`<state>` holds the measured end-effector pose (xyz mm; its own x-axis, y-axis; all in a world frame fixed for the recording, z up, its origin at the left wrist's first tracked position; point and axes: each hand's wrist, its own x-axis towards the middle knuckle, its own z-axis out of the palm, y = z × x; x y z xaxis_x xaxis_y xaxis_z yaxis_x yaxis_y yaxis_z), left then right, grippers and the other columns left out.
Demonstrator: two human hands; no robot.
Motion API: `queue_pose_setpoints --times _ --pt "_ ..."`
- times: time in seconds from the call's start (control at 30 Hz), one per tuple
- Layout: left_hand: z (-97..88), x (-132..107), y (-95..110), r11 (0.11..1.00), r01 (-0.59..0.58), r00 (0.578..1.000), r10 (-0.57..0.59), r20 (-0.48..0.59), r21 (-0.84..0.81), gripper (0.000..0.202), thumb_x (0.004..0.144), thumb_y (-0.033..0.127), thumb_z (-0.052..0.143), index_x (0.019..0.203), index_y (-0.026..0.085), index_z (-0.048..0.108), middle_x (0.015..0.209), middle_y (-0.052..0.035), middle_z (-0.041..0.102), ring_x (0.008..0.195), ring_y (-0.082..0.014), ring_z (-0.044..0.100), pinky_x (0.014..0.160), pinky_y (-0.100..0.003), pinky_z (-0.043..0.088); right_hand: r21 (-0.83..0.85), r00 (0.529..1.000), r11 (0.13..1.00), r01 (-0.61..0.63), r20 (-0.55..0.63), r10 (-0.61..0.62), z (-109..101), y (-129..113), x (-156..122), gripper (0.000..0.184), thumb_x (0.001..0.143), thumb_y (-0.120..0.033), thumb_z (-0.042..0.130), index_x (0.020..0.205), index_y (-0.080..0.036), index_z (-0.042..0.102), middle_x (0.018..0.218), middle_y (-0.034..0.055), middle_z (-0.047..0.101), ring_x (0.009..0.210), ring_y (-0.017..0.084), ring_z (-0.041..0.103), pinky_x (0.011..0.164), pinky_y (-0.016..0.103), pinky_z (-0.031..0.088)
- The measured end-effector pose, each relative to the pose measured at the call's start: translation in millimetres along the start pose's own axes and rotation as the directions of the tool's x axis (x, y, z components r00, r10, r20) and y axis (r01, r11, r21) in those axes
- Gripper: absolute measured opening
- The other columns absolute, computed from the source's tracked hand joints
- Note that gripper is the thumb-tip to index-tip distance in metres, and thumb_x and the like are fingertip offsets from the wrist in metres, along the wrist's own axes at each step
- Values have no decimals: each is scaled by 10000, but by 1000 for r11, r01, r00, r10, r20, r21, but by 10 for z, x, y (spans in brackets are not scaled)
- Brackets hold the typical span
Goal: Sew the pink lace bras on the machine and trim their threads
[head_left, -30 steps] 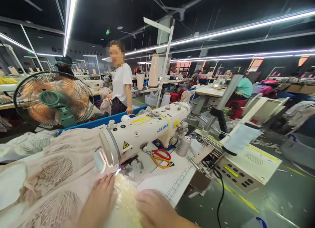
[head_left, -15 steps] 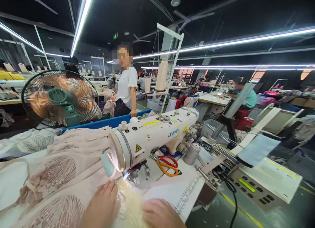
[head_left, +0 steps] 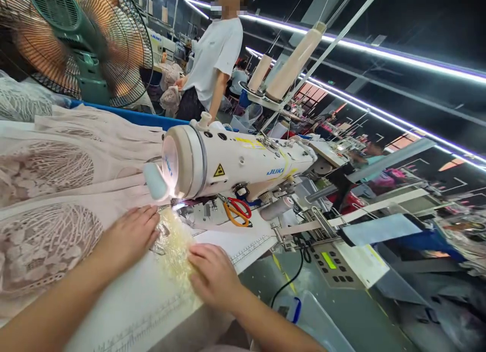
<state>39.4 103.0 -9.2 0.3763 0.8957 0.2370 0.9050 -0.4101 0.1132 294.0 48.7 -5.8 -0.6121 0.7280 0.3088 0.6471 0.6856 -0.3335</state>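
Observation:
A pale yellow, shiny, sheer lace-like piece of fabric (head_left: 175, 250) lies on the white table in front of the sewing machine (head_left: 228, 159), its far end close to the lit needle area. My left hand (head_left: 131, 235) rests on its left edge with fingers stretched out flat. On the other side, my right hand (head_left: 214, 276) has its fingers curled in against the right edge of the fabric. The needle itself is too small to make out. Scissors (head_left: 236, 211) with red and orange handles lie on the machine bed behind the fabric.
Beige lace garments (head_left: 49, 205) are spread over the table's left side. Behind stands a large fan (head_left: 87, 58); a person in a white shirt (head_left: 218, 58) is beside it. Thread cones (head_left: 294, 63) rise behind the machine. A control box (head_left: 334, 266) sits beyond the table's right edge.
The view has tilted and dropped, so more of my forearms and the table front shows. My hands still lie at both sides of the yellow fabric.

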Motion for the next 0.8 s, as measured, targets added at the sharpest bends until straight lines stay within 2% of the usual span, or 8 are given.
queue_pose_setpoints --times 0.3,0.63,0.8 --pt "4 -4 2 999 42 998 -41 48 -5 478 880 372 371 1194 95 602 1365 -158 528 1274 -299 460 1088 -454 309 23 1000 1000 2 -9 -2 -19 -16 -2 281 877 -293 474 1118 -198 583 1217 75 616 1126 228 522 940 392 431" --pt "-25 -13 27 999 45 998 -44 37 -26 433 881 337 385 1160 107 623 1353 -157 540 1280 -308 453 1088 -468 314 23 999 999 23 -27 -22 3 -8 -19 291 869 -277 483 1134 -199 573 1204 87 611 1135 226 518 954 396 433" --pt "-39 -10 41 998 57 998 -56 29 -15 476 875 366 410 1201 68 587 1372 -189 511 1282 -316 448 1094 -456 307 22 999 999 38 -39 -37 5 -16 -21 284 870 -265 480 1130 -197 572 1198 90 613 1125 227 521 947 398 435"
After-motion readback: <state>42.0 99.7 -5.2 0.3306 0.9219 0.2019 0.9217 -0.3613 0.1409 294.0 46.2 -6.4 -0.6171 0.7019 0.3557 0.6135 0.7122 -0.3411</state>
